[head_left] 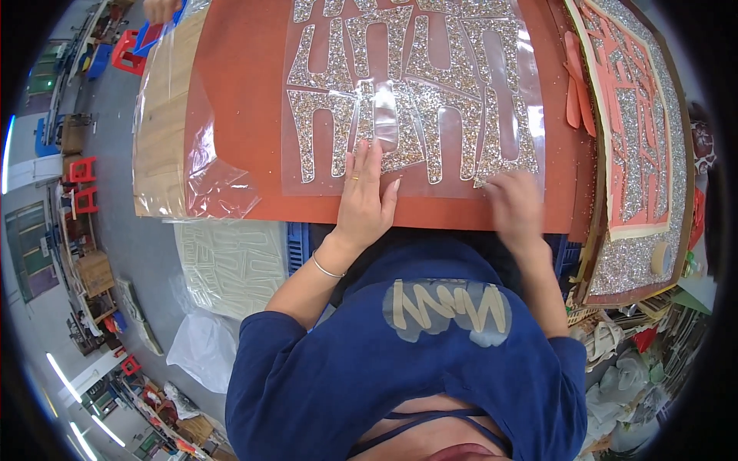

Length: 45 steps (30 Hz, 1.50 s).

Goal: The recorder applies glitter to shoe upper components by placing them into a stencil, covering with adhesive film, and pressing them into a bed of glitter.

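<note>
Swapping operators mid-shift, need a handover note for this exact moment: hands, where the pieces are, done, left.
Left hand: flat, palm down, pressing the clear film sheet near its lower edge.
Right hand: blurred in motion at the sheet's lower right corner; grip cannot be told.
The film with glitter cut-out shapes lies on the orange board. A second glitter panel leans at right.
Done: shapes sit under the film.
Left: apparently smoothing or lifting that corner.
</note>
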Available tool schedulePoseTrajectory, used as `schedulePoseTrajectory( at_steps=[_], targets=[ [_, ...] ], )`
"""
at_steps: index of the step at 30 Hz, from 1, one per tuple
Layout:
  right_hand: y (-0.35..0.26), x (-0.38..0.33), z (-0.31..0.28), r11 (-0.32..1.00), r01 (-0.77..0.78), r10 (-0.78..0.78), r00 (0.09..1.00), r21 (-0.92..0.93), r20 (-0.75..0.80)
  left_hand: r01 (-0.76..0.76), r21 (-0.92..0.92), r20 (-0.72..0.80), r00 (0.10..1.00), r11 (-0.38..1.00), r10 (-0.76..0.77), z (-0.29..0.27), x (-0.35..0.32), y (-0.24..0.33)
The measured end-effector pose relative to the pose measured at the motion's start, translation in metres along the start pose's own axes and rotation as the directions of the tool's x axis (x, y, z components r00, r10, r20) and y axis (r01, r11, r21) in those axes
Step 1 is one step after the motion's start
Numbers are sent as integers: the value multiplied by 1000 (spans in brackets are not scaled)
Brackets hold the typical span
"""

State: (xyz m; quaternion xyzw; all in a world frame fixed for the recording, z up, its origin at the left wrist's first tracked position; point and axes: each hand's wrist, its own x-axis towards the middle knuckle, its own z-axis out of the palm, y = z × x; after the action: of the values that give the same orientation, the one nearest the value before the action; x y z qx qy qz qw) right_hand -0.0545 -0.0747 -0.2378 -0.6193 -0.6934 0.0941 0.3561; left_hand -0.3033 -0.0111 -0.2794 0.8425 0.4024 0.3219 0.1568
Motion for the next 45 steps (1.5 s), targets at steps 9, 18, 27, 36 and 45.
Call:
schedulePoseTrajectory(
  at_steps=[9, 18, 27, 36, 45],
  targets=[
    [-18, 59, 84, 891, 449, -452, 867, 65, 207, 130, 43, -184, 976, 991, -120, -13, -22, -8],
    [-14, 46, 77, 926, 358, -329, 921, -120, 210, 33, 59, -88, 996, 998, -27, -9, -11, -4],
    [32, -16, -18, 967, -206, 204, 978, -147, -33, -34, 85, 250, 968, 996, 12, 18, 10, 23],
    [93, -170, -170, 491, -559, 562, 789, -668, -247, -178, 175, 371, 923, 968, 103, 10, 12, 19],
    [147, -203, -179, 629, -673, 660, 727, -388, -191, -112, -42, 287, 950, 993, 120, 14, 0, 28]
  ],
)
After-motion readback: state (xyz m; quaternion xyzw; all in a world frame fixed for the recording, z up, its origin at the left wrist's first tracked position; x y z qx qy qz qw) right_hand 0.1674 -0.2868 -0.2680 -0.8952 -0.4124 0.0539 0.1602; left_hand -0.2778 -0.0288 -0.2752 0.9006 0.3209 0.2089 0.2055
